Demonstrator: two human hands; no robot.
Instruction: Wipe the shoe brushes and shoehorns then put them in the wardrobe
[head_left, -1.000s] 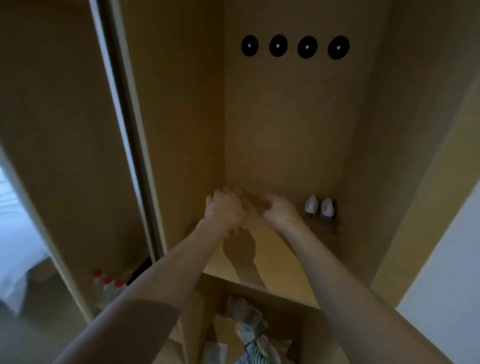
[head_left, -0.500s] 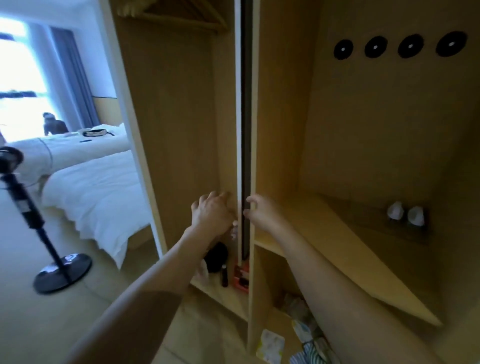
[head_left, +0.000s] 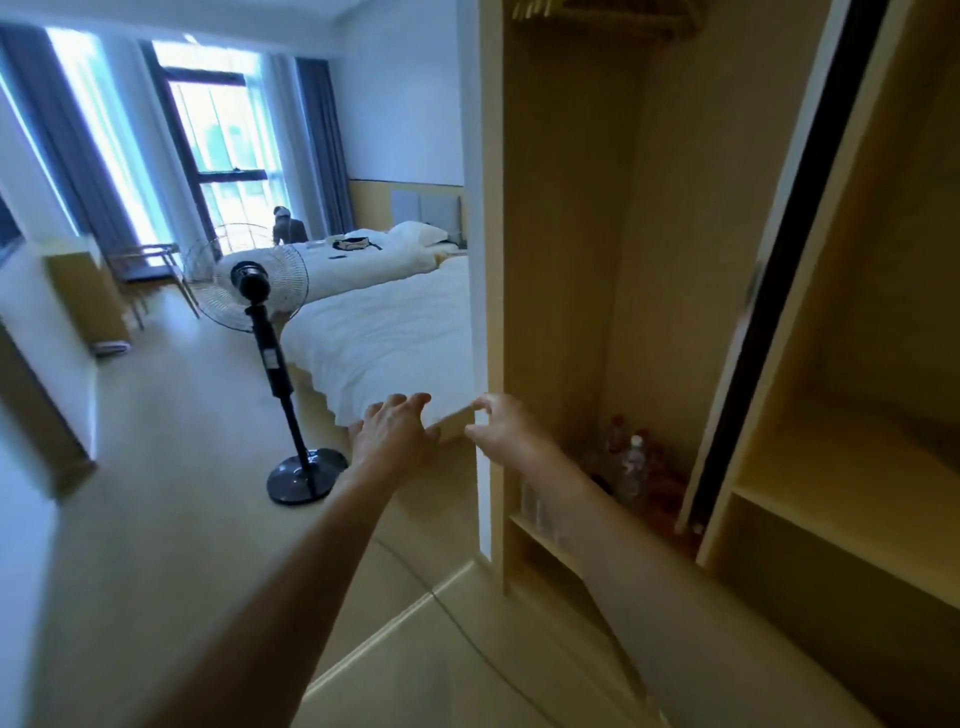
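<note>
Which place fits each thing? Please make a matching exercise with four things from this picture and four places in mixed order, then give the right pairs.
Things:
1. standing fan
2. bottles
3. left hand
4. chair

Places:
A. low in the wardrobe's left compartment
B. by the window, at the far end of the room
C. on the floor, beside the near bed
D. stretched out, in front of that bed's corner

Pairs: 1-C, 2-A, 3-D, 4-B
</note>
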